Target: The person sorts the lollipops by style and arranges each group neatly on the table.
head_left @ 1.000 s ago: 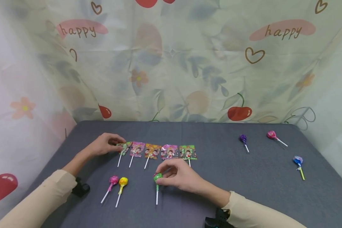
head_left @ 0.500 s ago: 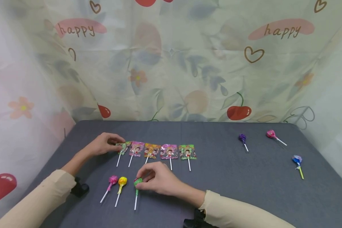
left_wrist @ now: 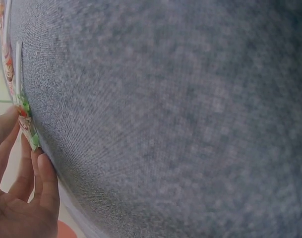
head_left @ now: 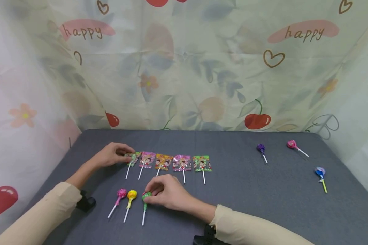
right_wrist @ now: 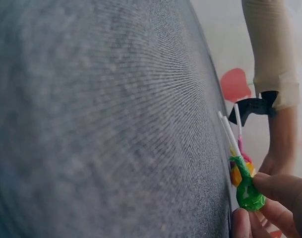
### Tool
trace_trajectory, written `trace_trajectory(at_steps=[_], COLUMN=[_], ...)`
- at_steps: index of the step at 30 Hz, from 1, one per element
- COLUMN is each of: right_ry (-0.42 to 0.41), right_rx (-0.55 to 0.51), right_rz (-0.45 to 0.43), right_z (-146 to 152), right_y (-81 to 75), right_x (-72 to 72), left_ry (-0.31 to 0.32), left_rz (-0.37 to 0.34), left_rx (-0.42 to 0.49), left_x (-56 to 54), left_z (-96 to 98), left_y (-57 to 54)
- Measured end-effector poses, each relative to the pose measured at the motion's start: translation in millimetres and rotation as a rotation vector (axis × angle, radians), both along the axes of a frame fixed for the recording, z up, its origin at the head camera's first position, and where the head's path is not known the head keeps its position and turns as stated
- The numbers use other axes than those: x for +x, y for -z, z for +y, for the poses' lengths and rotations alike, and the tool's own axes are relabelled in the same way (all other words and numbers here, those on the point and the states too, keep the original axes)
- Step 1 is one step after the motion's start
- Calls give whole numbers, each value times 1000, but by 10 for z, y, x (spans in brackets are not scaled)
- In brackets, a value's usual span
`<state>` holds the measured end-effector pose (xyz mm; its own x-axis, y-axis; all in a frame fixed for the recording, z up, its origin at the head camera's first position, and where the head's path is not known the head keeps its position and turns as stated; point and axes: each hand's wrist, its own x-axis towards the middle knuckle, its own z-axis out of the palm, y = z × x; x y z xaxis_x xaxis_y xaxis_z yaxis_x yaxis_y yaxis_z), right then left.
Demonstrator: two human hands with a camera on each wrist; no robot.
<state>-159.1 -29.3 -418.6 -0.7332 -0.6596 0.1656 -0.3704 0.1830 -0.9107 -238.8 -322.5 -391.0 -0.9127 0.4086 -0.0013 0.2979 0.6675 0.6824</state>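
Note:
My right hand [head_left: 168, 193] pinches the green-wrapped head of a lollipop [right_wrist: 250, 196], its white stick pointing toward the table's near edge. Just left of it lie a yellow lollipop [head_left: 132, 194] and a pink lollipop [head_left: 121, 193]. Farther back, my left hand [head_left: 111, 154] holds a flat green-packeted lollipop [left_wrist: 26, 119] between thumb and fingers, at the left end of a row. Beside it in that row are a pink packet lollipop [head_left: 147, 160], an orange one [head_left: 164, 162], a purple-pink one [head_left: 182, 163] and a green one [head_left: 202, 164].
On the right side of the grey-covered table [head_left: 248, 204] lie a purple lollipop [head_left: 261, 148], a pink-red lollipop [head_left: 292, 144] and a blue lollipop [head_left: 320, 172] with a yellow-green stick. A printed curtain [head_left: 184, 85] hangs behind the table.
My right hand has moved left with the green lollipop, bringing it beside the yellow one. The left hand stays at the packet row.

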Motion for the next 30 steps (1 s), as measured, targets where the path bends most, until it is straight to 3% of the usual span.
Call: trace_trajectory(at_steps=[17, 30], right_ry=[62, 60], right_rx=[49, 55], right_rz=[8, -7], right_z=[-72, -59], right_y=[-2, -16], right_x=[-13, -9], left_ry=[-18, -22], left_rz=[-3, -5], left_rx=[-11, -13], left_x=[-6, -14], left_z=[12, 11], left_y=[0, 9])
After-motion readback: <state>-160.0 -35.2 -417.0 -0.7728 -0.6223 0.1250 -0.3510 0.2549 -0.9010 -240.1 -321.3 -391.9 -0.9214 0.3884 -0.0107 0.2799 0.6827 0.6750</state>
